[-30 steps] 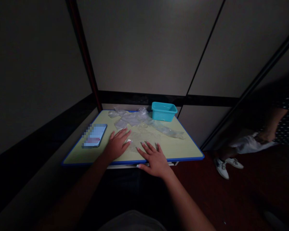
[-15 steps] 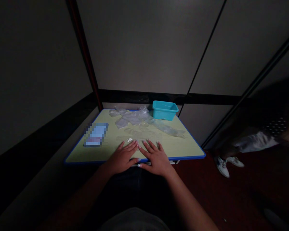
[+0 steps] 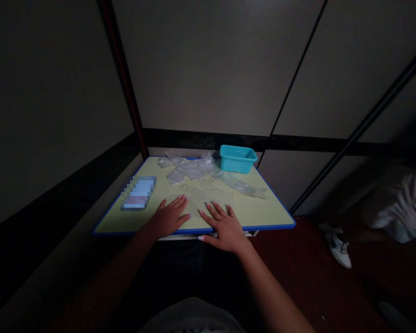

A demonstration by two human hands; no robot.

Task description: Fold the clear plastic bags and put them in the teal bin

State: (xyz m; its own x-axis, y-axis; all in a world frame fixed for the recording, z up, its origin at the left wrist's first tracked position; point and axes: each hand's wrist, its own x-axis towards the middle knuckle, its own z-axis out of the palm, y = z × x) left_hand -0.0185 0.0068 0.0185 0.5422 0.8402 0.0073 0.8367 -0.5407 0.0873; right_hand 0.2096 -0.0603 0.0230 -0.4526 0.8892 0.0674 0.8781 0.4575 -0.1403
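Note:
My left hand [image 3: 169,217] lies with fingers outstretched over the front part of a pale yellow table [image 3: 260,215], apart from my right hand. My right hand [image 3: 223,225] is spread, its fingers on the tabletop and its thumb over the front edge. Beneath and just beyond both hands lies a thin clear plastic sheet or bag [image 3: 204,192], its outline hard to make out. Farther back, crumpled clear plastic bags [image 3: 194,169] are spread out. Another long clear bag [image 3: 244,186] lies toward the right.
A turquoise plastic basket [image 3: 237,162] stands at the back right corner. To the left lies a phone [image 3: 139,193], its screen pixelated. Wall panels rise behind and left of the table. On the right, a person's shoe [image 3: 340,251] and light clothing show on the dark red floor.
My left hand has moved left and a little forward, away from my right hand, which stays where it was. The person at the right has shifted farther right.

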